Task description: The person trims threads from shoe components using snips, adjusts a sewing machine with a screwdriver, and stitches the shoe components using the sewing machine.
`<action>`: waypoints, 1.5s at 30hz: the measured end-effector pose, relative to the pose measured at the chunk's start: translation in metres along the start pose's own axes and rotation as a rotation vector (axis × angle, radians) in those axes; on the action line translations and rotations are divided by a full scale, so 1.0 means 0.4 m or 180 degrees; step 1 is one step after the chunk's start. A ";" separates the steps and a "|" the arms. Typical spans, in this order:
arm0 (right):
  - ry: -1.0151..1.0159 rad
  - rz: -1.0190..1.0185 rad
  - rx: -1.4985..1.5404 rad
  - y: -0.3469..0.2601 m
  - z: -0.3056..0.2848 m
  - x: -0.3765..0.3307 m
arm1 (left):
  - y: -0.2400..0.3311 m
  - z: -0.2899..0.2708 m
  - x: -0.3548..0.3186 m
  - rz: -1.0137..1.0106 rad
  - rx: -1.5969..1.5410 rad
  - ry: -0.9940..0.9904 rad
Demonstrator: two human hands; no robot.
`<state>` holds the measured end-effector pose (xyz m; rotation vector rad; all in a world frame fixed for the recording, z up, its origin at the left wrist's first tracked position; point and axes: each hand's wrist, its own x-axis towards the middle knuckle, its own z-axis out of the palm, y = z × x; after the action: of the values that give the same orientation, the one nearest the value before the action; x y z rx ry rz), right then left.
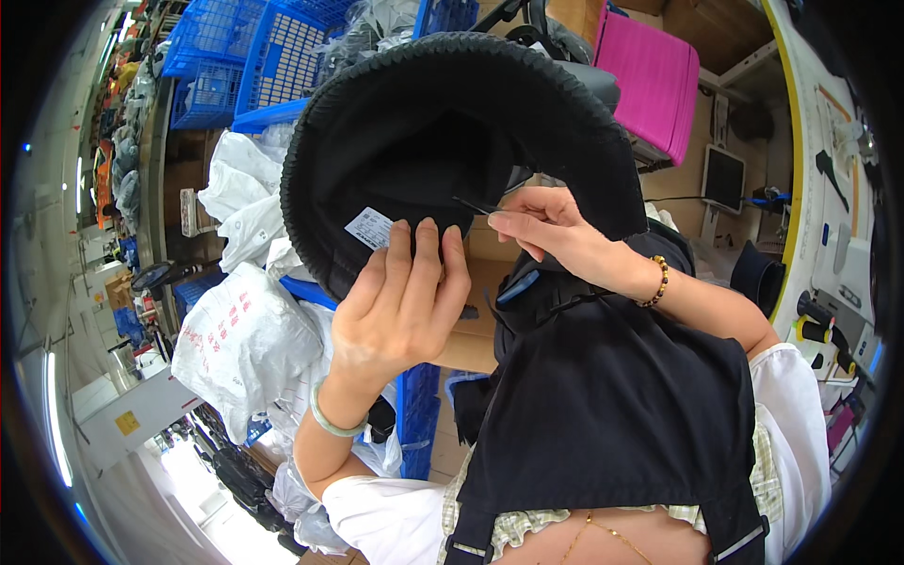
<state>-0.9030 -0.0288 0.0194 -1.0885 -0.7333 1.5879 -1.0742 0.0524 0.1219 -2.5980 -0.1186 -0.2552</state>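
Left hand [400, 297], raised before the person's chest, grips the lower rim of a black knitted hat [424, 122]: the fingers lie over the rim from outside, closed on the fabric, with the fingertips just beside a small white label [369, 227] sewn inside the opening. Right hand [551, 226] reaches across from the other side, its thumb and forefinger pinched on a thin dark strand or tool [476, 204] that points toward the label; what exactly it is cannot be told. The hat is held up in the air, opening toward the viewer, between both hands and above a black apron [612, 405] worn by the person. A pale green bangle [331, 422] circles the left wrist and a beaded bracelet [658, 282] the right. Behind the hat stand blue plastic crates [273, 56], with white plastic bags [245, 344] heaped below them at left. A pink folded sheet [650, 80] lies at upper right, near a small monitor [723, 177].
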 end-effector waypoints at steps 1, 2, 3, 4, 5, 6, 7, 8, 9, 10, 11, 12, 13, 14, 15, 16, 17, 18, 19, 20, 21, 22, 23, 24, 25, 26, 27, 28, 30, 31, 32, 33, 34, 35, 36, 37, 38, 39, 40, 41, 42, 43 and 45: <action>-0.0138 0.0014 0.0131 -0.009 -0.006 -0.004 | -0.002 -0.001 0.000 -0.0145 -0.0235 -0.0014; -0.0184 0.0241 0.0165 -0.019 -0.010 -0.010 | -0.008 -0.004 -0.002 -0.0250 -0.0453 -0.0087; -0.0300 0.0038 0.0262 -0.029 -0.015 -0.020 | -0.016 -0.005 -0.005 -0.0309 -0.0462 -0.0042; -0.0147 -0.0038 0.0238 -0.041 -0.023 -0.038 | -0.030 -0.008 -0.011 -0.0729 -0.0968 -0.0150; -0.0073 -0.0291 0.0302 -0.051 -0.028 -0.051 | -0.040 -0.011 -0.017 -0.1159 -0.1464 -0.0255; 0.0114 -0.0305 0.0248 -0.056 -0.028 -0.053 | -0.045 -0.013 -0.024 -0.1622 -0.1716 -0.0312; 0.0118 -0.0203 0.0245 -0.061 -0.028 -0.056 | -0.054 -0.007 -0.029 -0.1865 -0.2177 -0.0095; 0.0194 -0.0368 0.0038 -0.064 -0.030 -0.057 | -0.057 -0.005 -0.035 -0.2347 -0.2610 -0.0171; 0.0342 -0.0437 -0.0212 -0.066 -0.029 -0.055 | -0.060 -0.003 -0.042 -0.2834 -0.3039 -0.0239; 0.0401 -0.0462 -0.0303 -0.067 -0.029 -0.056 | -0.059 0.003 -0.048 -0.3359 -0.3400 -0.0330; 0.0334 -0.0503 -0.0263 -0.067 -0.028 -0.056 | -0.056 0.006 -0.055 -0.3383 -0.3371 -0.0334; 0.0331 -0.0417 -0.0230 -0.067 -0.028 -0.057 | -0.052 0.008 -0.062 -0.3745 -0.3793 -0.0426; 0.0412 -0.0227 -0.0287 -0.066 -0.029 -0.061 | -0.048 0.010 -0.070 -0.4022 -0.4262 -0.0449; 0.0305 -0.0321 -0.0195 -0.065 -0.031 -0.066 | -0.044 0.014 -0.077 -0.4155 -0.4491 -0.0446; 0.0412 -0.0318 -0.0140 -0.062 -0.035 -0.073 | -0.041 0.018 -0.085 -0.4244 -0.4427 -0.0503; 0.0552 -0.0270 -0.0107 -0.057 -0.042 -0.079 | -0.041 0.020 -0.094 -0.4163 -0.4497 -0.0442; 0.0618 -0.0359 -0.0196 -0.052 -0.060 -0.087 | -0.041 0.022 -0.102 -0.4122 -0.4546 -0.0422; 0.0750 -0.0413 -0.0295 -0.043 -0.082 -0.093 | -0.041 0.022 -0.110 -0.4101 -0.4550 -0.0388; 0.0989 -0.0431 -0.0224 -0.031 -0.112 -0.103 | -0.042 0.023 -0.118 -0.4149 -0.4639 -0.0363; 0.1293 -0.0747 -0.0711 -0.014 -0.149 -0.111 | -0.042 0.023 -0.125 -0.4191 -0.4726 -0.0330; 0.1563 -0.1167 -0.1043 0.010 -0.200 -0.099 | -0.042 0.024 -0.132 -0.4204 -0.4712 -0.0324; 0.1755 -0.1067 -0.1145 0.029 -0.264 -0.119 | -0.041 0.024 -0.138 -0.4210 -0.4750 -0.0267; 0.2151 -0.1227 -0.1706 0.054 -0.339 -0.128 | -0.041 0.023 -0.144 -0.4217 -0.4788 -0.0206; 0.2559 -0.1032 -0.2190 0.072 -0.430 -0.145 | -0.040 0.023 -0.149 -0.4233 -0.4777 -0.0192; 0.2854 -0.1090 -0.2683 0.096 -0.519 -0.182 | -0.039 0.024 -0.154 -0.4218 -0.4832 -0.0151; 0.3309 -0.0738 -0.3014 0.119 -0.613 -0.227 | -0.039 0.025 -0.158 -0.4201 -0.4901 -0.0095; 0.3705 -0.0412 -0.3550 0.139 -0.707 -0.286 | -0.039 0.026 -0.162 -0.4222 -0.4875 -0.0089; 0.4166 0.0334 -0.3886 0.156 -0.797 -0.353 | -0.039 0.028 -0.166 -0.4214 -0.4855 -0.0069; 0.4374 0.0931 -0.4256 0.179 -0.957 -0.505 | -0.040 0.033 -0.174 -0.4224 -0.4825 -0.0034; 0.4520 0.1331 -0.4306 0.196 -1.019 -0.579 | -0.039 0.036 -0.177 -0.4274 -0.4895 -0.0023; 0.4601 0.1710 -0.4511 0.210 -1.068 -0.652 | -0.038 0.039 -0.180 -0.4365 -0.4951 -0.0027; 0.4725 0.2156 -0.4623 0.222 -1.106 -0.722 | -0.037 0.042 -0.183 -0.4329 -0.4968 -0.0014; 0.4791 0.2380 -0.4734 0.235 -1.140 -0.777 | -0.033 0.046 -0.182 -0.4296 -0.4948 -0.0017; 0.4840 0.2571 -0.4858 0.247 -1.167 -0.821 | -0.032 0.050 -0.183 -0.4273 -0.4950 -0.0027; 0.4876 0.2566 -0.4881 0.264 -1.187 -0.859 | -0.029 0.052 -0.181 -0.4245 -0.4956 -0.0018; 0.4917 0.2538 -0.4893 0.279 -1.204 -0.890 | -0.027 0.055 -0.180 -0.4202 -0.4852 -0.0090; 0.4944 0.2424 -0.4945 0.294 -1.219 -0.917 | -0.025 0.057 -0.177 -0.4157 -0.4749 -0.0160; 0.4980 0.2523 -0.4907 0.310 -1.233 -0.936 | -0.022 0.058 -0.173 -0.4141 -0.4772 -0.0159; 0.4971 0.2319 -0.4894 0.326 -1.248 -0.947 | -0.018 0.059 -0.169 -0.4158 -0.4744 -0.0165; 0.4951 0.2124 -0.4862 0.342 -1.261 -0.956 | -0.015 0.059 -0.166 -0.4179 -0.4714 -0.0169; 0.4957 0.2020 -0.4856 0.355 -1.274 -0.961 | -0.012 0.060 -0.163 -0.4177 -0.4728 -0.0169; 0.4959 0.2044 -0.4903 0.368 -1.284 -0.964 | -0.010 0.060 -0.162 -0.4212 -0.4688 -0.0182; 0.4952 0.1808 -0.4565 0.387 -1.297 -0.965 | -0.005 0.063 -0.165 -0.4246 -0.4651 -0.0193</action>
<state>-0.4689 -0.4748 -0.2145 -3.1001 -0.2958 -0.1326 -1.1349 0.0645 0.0880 -3.2315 -2.4913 -0.9774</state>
